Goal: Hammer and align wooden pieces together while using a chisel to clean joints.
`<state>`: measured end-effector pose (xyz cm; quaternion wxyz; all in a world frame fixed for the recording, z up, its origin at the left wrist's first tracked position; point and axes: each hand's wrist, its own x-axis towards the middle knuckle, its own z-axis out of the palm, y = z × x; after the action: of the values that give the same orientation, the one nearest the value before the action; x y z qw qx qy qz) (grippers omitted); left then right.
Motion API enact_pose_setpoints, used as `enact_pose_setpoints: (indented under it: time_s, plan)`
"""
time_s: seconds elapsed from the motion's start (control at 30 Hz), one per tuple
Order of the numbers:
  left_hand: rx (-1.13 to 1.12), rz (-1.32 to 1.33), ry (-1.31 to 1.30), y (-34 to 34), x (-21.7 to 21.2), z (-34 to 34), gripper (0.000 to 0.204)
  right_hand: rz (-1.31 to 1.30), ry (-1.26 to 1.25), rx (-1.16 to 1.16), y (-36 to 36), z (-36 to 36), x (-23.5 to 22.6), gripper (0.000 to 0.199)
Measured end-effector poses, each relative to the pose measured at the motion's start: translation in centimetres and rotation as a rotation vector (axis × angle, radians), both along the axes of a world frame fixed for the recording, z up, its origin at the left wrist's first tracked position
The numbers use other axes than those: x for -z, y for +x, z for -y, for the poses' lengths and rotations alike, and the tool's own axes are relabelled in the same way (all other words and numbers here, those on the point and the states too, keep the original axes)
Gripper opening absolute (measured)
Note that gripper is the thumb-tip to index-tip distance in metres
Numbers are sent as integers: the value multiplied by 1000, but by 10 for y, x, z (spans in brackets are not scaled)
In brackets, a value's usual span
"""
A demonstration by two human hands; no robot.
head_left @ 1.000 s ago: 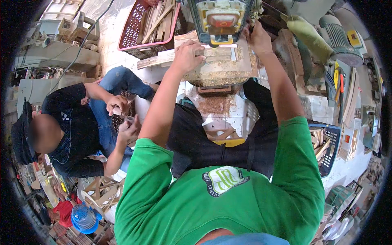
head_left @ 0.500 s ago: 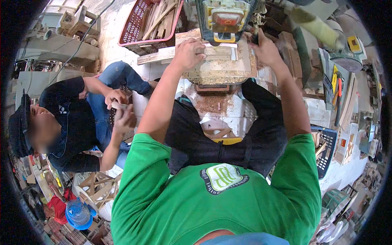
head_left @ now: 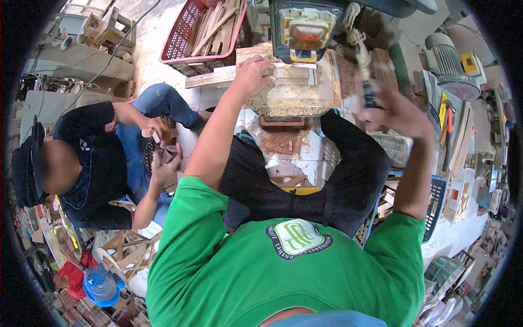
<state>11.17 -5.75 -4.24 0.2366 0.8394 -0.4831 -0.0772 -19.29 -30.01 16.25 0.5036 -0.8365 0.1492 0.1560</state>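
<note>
My left hand (head_left: 255, 76) is closed on a pale wooden strip (head_left: 210, 79) that lies across a worn, sawdust-covered machine table (head_left: 299, 103). Over the table hangs the dark head of a bench machine (head_left: 308, 32), with a clear cover over a red part at its front. The machine's tool is hidden beneath the head. Right of the table, my right hand (head_left: 397, 111), smeared by motion, is wrapped round the black grip of a lever (head_left: 368, 90) whose upper part is bound in pale cloth or cord.
At the left a co-worker (head_left: 81, 169) sits holding a small piece in both hands. A red basket (head_left: 177, 41) of wooden strips stands behind the table's left side. An electric motor (head_left: 452, 62) and a hammer (head_left: 449, 139) are at the right. A dark crate (head_left: 436, 201) stands by my right elbow.
My right hand has swung right and toward me with the lever's black grip. My left hand stays on the wooden strip. The co-worker's hands have shifted slightly.
</note>
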Motion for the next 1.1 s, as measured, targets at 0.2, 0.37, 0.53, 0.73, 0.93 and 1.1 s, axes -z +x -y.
enact_pose_setpoints:
  time_s: [0.2,0.37,0.53,0.73,0.93,1.1]
  plan:
    - [51,130,-20,-14,-10,15,46,861,587,313,-8,23,-49,64]
    - [304,144,83,-57,-43,-30,38,671,-77,267,24,-35,18,61]
    - [571,-287,39,-98,-76,-47,22,505,-539,-136,16,-122,102,49]
    - [435,-64,116,-120,-81,-61,33,227,-346,-72,11,-118,124,39]
    - [388,22,30,-102,-68,-64,42,251,-466,74,20,-103,114,46]
    - [356,36,21,-69,-58,-60,45,492,-621,-72,35,-76,149,47]
